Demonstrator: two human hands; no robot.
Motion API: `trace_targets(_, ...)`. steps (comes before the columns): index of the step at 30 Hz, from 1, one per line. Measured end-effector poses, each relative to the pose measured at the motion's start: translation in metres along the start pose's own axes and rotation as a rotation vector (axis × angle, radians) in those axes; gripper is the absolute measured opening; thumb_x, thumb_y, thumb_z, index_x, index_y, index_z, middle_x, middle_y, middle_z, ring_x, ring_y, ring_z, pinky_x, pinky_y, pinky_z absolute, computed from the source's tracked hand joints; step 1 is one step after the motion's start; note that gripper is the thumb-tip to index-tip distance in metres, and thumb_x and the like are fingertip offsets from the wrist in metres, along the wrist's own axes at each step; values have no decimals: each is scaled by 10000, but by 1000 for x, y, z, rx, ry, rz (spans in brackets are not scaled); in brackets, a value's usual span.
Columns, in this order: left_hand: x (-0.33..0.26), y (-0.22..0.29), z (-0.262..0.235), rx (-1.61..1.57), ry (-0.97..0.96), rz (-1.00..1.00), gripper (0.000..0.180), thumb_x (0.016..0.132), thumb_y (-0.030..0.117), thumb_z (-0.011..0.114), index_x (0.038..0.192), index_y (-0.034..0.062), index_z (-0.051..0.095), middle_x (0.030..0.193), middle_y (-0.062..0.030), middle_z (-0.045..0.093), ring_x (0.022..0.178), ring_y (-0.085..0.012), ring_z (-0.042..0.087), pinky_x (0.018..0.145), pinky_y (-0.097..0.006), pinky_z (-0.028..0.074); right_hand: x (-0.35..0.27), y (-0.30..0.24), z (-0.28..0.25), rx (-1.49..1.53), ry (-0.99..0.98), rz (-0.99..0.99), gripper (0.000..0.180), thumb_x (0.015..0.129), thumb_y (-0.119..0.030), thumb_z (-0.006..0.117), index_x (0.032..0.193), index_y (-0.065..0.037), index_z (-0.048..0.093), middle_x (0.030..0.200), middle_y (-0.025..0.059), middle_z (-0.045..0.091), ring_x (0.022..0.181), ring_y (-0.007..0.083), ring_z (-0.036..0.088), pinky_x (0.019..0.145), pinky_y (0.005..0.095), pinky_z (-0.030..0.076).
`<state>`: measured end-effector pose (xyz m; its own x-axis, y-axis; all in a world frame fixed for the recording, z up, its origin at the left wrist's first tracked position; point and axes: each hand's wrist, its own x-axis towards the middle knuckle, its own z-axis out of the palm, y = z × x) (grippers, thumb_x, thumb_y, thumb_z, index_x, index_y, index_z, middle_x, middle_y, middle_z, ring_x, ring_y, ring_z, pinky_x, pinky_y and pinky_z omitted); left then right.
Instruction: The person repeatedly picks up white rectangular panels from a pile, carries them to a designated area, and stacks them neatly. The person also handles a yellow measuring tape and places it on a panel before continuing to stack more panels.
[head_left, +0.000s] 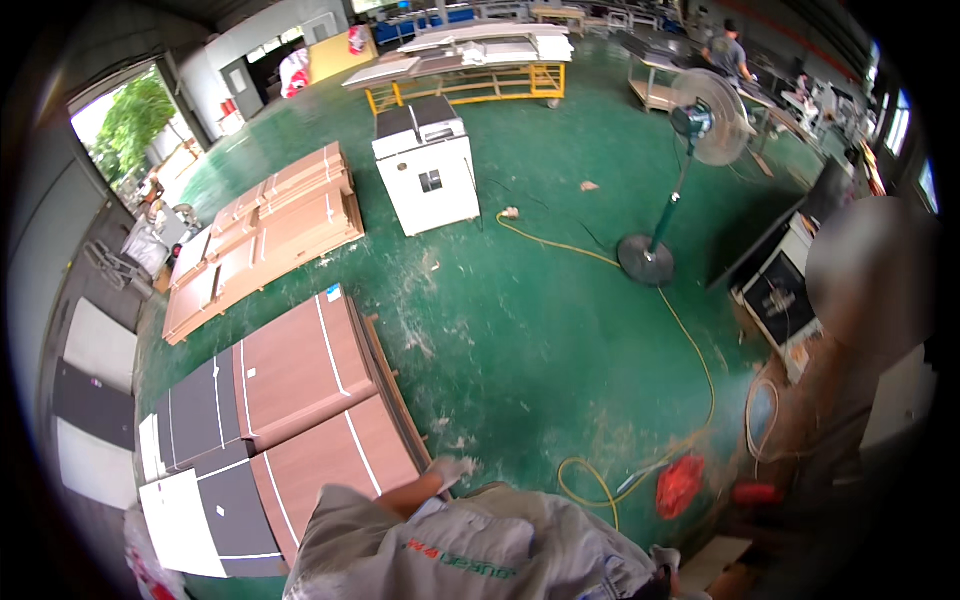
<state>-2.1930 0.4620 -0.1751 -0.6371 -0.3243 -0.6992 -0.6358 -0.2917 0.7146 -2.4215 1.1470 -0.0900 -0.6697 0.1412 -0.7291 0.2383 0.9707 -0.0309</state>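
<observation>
My left hand [455, 468], in a white glove, shows at the bottom edge just above my grey shirt [470, 555]. It hovers over the green floor beside the right corner of a stack of brown panels [330, 450]; nothing shows in it. Only a small part of my right hand [665, 556], also gloved in white, shows at the lower right edge. Its fingers are hidden, and whether it holds anything cannot be seen. A yellow hose [640, 480] coils on the floor between the two hands.
Brown, grey and white panels [290, 370] lie stacked at the left, with more boards [270, 225] behind. A white cabinet [428, 170] and a standing fan [690, 130] stand mid-floor. A person [865, 290] stands at the right near a red object [680, 485]. Another person [728, 50] works far back.
</observation>
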Motion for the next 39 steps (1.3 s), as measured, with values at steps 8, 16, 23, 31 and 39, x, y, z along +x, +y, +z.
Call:
trace_targets(8, 0, 79, 5, 902, 13, -399, 576, 991, 576, 458, 1043, 71, 729, 909, -171, 736, 894, -311, 726, 839, -450, 547, 280, -238, -230, -187, 422, -783, 228, 936, -188, 547, 891, -106, 755, 907, 113, 751, 853, 316, 726, 756, 463, 562)
trace_targets(16, 233, 257, -32, 1364, -154, 60, 565, 1032, 499, 497, 1323, 36, 634, 1005, -179, 708, 956, -313, 682, 940, -445, 517, 264, -505, -267, 120, -78, -633, 277, 926, -315, 611, 1103, -136, 727, 1031, 140, 739, 1006, 324, 694, 879, 423, 544)
trace_targets(23, 539, 688, -39, 493, 327, 145, 511, 925, 447, 585, 1068, -29, 707, 1047, -264, 723, 1015, -398, 700, 872, -471, 515, 403, -505, -276, -112, -30, -448, 400, 964, -374, 581, 1247, -108, 677, 1186, 166, 726, 1142, 294, 683, 922, 462, 544)
trace_targets(31, 699, 838, -65, 424, 331, 103, 384, 943, 371, 568, 1071, 35, 703, 966, -267, 693, 946, -419, 692, 803, -482, 531, 645, -719, -451, -491, 390, -659, 374, 958, -352, 558, 1194, -88, 680, 1205, 167, 721, 1133, 314, 682, 887, 498, 545)
trace_targets(39, 775, 865, -101, 949, 9, -417, 340, 1016, 265, 513, 1267, 86, 657, 1103, -202, 710, 1009, -359, 686, 918, -465, 523, 795, -1214, -785, -248, 555, -1022, 147, 876, -249, 687, 877, -107, 721, 833, 134, 726, 852, 310, 710, 744, 457, 543)
